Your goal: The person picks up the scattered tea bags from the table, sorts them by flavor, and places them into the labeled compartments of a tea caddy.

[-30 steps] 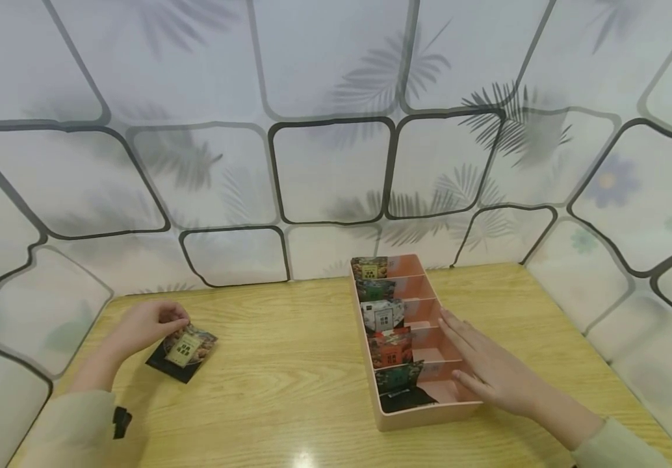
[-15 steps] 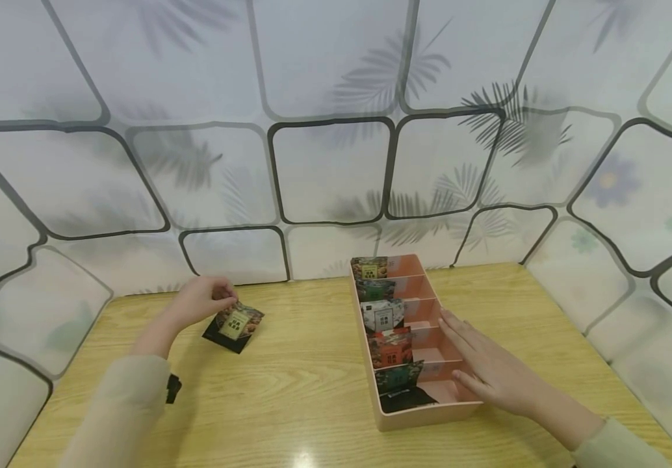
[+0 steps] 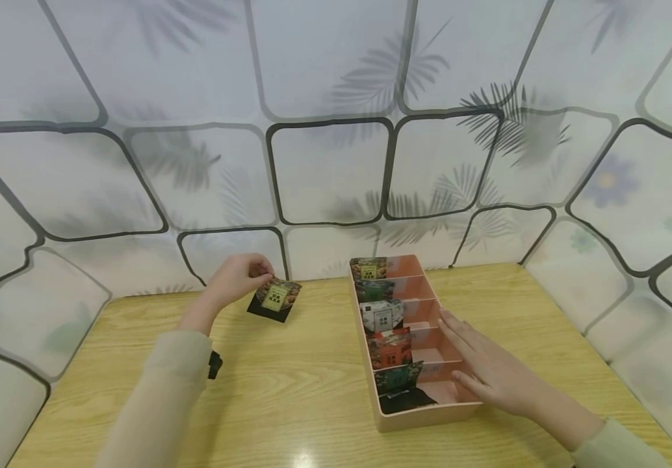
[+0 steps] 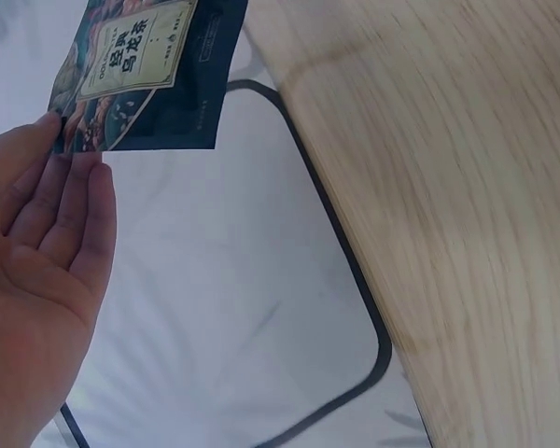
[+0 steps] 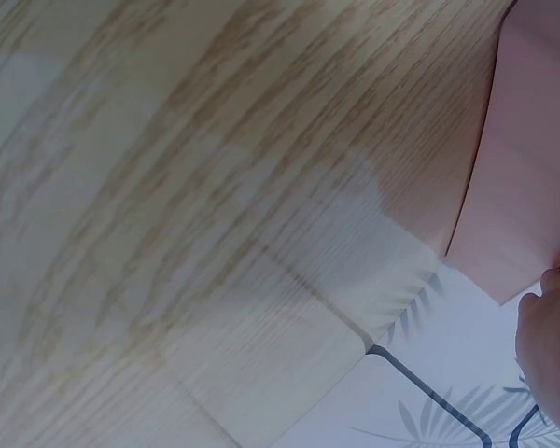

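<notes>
My left hand point(image 3: 239, 279) pinches a tea sachet point(image 3: 275, 296) by its top edge, above the table's far edge. The sachet has a yellow label and a dark lower part; in the left wrist view the label on the tea sachet point(image 4: 135, 56) reads oolong tea. To the right stands a pink divided box point(image 3: 420, 419) with tea sachets along the left of its compartments. My right hand point(image 3: 496, 374) rests along the box's right rim with its fingers fairly straight. Only a bit of the right hand point(image 5: 551, 345) shows in the right wrist view.
Inside the box are a white sachet point(image 3: 383, 316), a red sachet point(image 3: 391, 349) and green sachets, with a black sachet point(image 3: 407, 399) lying in the nearest compartment. A patterned curtain point(image 3: 330, 169) hangs behind the wooden table point(image 3: 289, 390).
My left hand has carried the pinched tea sachet to the right and away from me, closer to the box. The right hand and the box have stayed put.
</notes>
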The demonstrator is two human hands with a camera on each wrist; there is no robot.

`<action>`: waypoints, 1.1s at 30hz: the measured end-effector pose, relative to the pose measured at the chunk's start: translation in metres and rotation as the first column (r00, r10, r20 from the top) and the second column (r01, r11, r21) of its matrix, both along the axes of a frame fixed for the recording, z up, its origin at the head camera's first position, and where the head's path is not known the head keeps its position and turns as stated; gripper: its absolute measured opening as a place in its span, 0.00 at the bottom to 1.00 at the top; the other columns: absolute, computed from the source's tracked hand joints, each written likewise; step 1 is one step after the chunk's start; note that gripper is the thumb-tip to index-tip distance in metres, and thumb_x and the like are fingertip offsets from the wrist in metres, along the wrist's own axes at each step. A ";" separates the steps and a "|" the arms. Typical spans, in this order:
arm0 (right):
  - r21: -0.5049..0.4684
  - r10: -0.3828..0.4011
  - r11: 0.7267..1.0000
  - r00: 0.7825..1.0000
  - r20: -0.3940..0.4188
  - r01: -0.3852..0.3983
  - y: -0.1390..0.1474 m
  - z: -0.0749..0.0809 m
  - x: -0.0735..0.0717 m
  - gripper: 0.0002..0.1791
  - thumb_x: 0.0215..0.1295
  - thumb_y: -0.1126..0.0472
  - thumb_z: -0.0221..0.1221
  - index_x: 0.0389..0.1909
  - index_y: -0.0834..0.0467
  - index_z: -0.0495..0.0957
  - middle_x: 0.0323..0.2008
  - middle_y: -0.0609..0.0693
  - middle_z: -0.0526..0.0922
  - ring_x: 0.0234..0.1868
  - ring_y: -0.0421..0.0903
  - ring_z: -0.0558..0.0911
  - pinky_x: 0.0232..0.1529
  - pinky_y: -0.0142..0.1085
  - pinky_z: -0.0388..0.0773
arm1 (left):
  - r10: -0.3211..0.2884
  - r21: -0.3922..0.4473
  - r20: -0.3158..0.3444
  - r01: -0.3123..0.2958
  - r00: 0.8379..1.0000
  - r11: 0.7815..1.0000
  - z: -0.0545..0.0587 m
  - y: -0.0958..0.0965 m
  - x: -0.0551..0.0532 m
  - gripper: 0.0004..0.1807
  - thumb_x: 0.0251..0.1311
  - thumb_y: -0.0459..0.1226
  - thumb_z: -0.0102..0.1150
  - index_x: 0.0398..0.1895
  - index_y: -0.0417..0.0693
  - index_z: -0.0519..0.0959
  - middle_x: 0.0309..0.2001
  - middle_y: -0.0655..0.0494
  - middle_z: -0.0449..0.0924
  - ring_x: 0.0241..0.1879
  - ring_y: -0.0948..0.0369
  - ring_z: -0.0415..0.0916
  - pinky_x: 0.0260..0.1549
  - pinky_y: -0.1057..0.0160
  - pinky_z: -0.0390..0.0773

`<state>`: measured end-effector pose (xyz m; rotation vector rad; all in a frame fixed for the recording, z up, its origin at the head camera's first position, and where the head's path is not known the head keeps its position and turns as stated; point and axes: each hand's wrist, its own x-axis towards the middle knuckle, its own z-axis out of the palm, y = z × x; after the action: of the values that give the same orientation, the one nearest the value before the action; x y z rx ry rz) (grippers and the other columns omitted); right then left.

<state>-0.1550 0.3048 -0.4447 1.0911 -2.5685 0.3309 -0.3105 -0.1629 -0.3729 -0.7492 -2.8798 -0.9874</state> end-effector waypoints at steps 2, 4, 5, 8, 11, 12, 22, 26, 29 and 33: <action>-0.001 0.001 1.000 1.000 -0.001 -0.001 0.000 0.000 0.000 0.40 0.64 0.53 0.56 0.70 0.67 0.53 0.71 0.64 0.54 0.70 0.59 0.57 0.73 0.32 0.39 | 0.006 0.007 -0.029 -0.006 1.000 1.000 0.001 0.006 -0.001 0.02 0.62 0.35 0.59 0.35 0.46 0.81 0.33 0.54 0.82 0.34 0.60 0.79 0.35 0.58 0.79; -0.001 -0.001 1.000 1.000 -0.003 0.001 0.000 0.000 0.000 0.40 0.64 0.53 0.56 0.70 0.67 0.53 0.71 0.64 0.54 0.70 0.59 0.57 0.73 0.32 0.39 | 0.012 0.014 -0.051 -0.012 0.999 1.000 0.002 0.012 -0.003 0.03 0.62 0.35 0.59 0.35 0.46 0.81 0.33 0.54 0.82 0.33 0.60 0.79 0.35 0.58 0.79; -0.001 -0.002 1.000 1.000 -0.003 0.002 0.000 0.000 0.001 0.40 0.64 0.53 0.56 0.70 0.67 0.53 0.71 0.64 0.54 0.70 0.59 0.57 0.73 0.32 0.39 | 0.017 0.014 -0.062 -0.016 0.998 1.000 0.003 0.015 -0.003 0.03 0.62 0.35 0.59 0.35 0.47 0.81 0.33 0.54 0.82 0.33 0.60 0.79 0.35 0.58 0.79; -0.005 -0.003 1.000 1.000 -0.002 0.003 0.000 0.000 0.001 0.40 0.64 0.53 0.56 0.70 0.67 0.53 0.71 0.64 0.54 0.70 0.59 0.57 0.73 0.32 0.39 | 0.031 0.029 -0.082 -0.029 0.996 0.999 0.004 0.023 -0.005 0.03 0.62 0.36 0.59 0.36 0.47 0.81 0.32 0.54 0.82 0.32 0.60 0.78 0.34 0.59 0.79; -0.005 -0.006 1.000 1.000 0.000 0.006 0.000 0.000 0.001 0.40 0.63 0.53 0.57 0.70 0.67 0.52 0.71 0.63 0.54 0.70 0.59 0.57 0.73 0.32 0.39 | 0.042 0.049 -0.098 -0.037 0.994 0.998 0.005 0.031 -0.008 0.03 0.62 0.36 0.60 0.36 0.48 0.81 0.33 0.54 0.82 0.32 0.60 0.78 0.33 0.59 0.79; -0.005 -0.008 1.000 1.000 -0.001 0.008 0.000 0.000 0.001 0.41 0.62 0.54 0.57 0.71 0.66 0.52 0.71 0.63 0.54 0.70 0.59 0.57 0.73 0.32 0.39 | 0.043 0.055 -0.102 -0.038 0.994 0.998 0.005 0.033 -0.008 0.03 0.62 0.37 0.60 0.36 0.48 0.81 0.33 0.54 0.82 0.32 0.60 0.78 0.33 0.59 0.79; -0.008 -0.009 1.000 1.000 0.000 0.009 0.000 0.000 0.002 0.42 0.59 0.56 0.60 0.71 0.66 0.53 0.71 0.63 0.55 0.70 0.59 0.58 0.73 0.32 0.40 | 0.044 0.083 -0.173 -0.030 0.984 0.996 0.006 0.060 -0.013 0.03 0.62 0.38 0.59 0.36 0.50 0.81 0.31 0.56 0.81 0.31 0.61 0.77 0.33 0.61 0.78; -0.010 -0.009 1.000 1.000 0.005 0.009 -0.001 0.001 0.002 0.42 0.60 0.55 0.59 0.70 0.66 0.53 0.71 0.63 0.54 0.70 0.59 0.58 0.73 0.32 0.40 | 0.046 0.105 -0.214 -0.024 0.976 0.994 0.007 0.070 -0.014 0.03 0.62 0.37 0.60 0.36 0.49 0.81 0.31 0.55 0.82 0.31 0.61 0.79 0.33 0.61 0.79; -0.012 -0.005 1.000 1.000 0.003 0.006 -0.001 0.001 0.002 0.42 0.60 0.55 0.59 0.70 0.66 0.53 0.70 0.63 0.55 0.70 0.59 0.59 0.73 0.32 0.40 | 0.046 0.115 -0.255 -0.017 0.966 0.993 0.008 0.078 -0.014 0.02 0.61 0.36 0.60 0.35 0.49 0.81 0.31 0.56 0.83 0.31 0.61 0.79 0.34 0.61 0.80; -0.012 -0.003 1.000 1.000 0.002 0.004 0.000 0.000 0.001 0.42 0.60 0.55 0.59 0.70 0.67 0.53 0.70 0.64 0.55 0.70 0.59 0.58 0.73 0.32 0.40 | 0.065 0.132 -0.297 -0.026 0.953 0.991 0.008 0.090 -0.016 0.02 0.61 0.37 0.60 0.35 0.51 0.81 0.30 0.57 0.82 0.31 0.62 0.79 0.34 0.62 0.79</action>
<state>-0.1536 0.3043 -0.4444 1.0824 -2.5668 0.3468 -0.3266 -0.0731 -0.3644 -0.7470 -2.5379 -0.9461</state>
